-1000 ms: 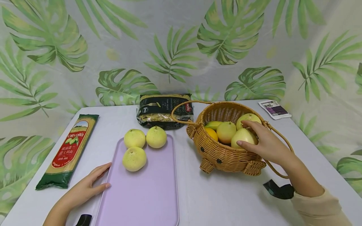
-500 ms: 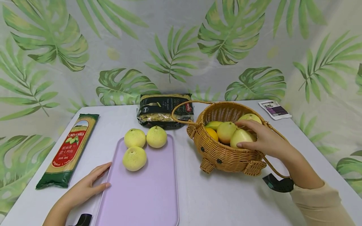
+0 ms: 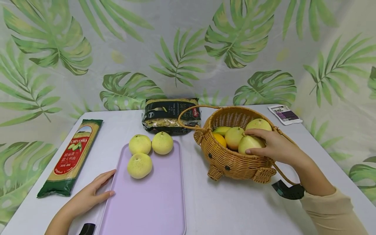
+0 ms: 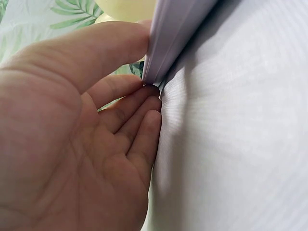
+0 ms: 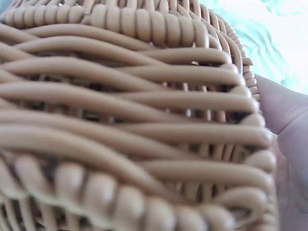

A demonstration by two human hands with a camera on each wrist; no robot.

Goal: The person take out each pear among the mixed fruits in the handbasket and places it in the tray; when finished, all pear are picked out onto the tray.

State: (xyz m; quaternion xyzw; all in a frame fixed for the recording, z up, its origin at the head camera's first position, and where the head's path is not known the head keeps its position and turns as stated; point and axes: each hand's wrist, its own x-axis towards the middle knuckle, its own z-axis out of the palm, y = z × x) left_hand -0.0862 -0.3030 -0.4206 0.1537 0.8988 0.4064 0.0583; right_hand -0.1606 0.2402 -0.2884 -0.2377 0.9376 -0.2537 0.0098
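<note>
A leaf-print cloth [image 3: 178, 62] hangs behind the white counter [image 3: 211, 209]. At left lies a spaghetti pack [image 3: 71, 156]; the left hand [image 3: 89, 195] rests against the tray [image 3: 147, 202], its grip apart. Three pale fruits [image 3: 139, 165] cluster at the far end (free to roll if that hand jolts things), a black pasta bag [image 3: 170, 114] behind. Rightward, the right hand [image 3: 274, 145] has its grip clamped around a pear [image 3: 249, 143] inside the basket [image 3: 218, 161]; too loose a hold could let it slip, and lifting it too low could tip the basket
</note>
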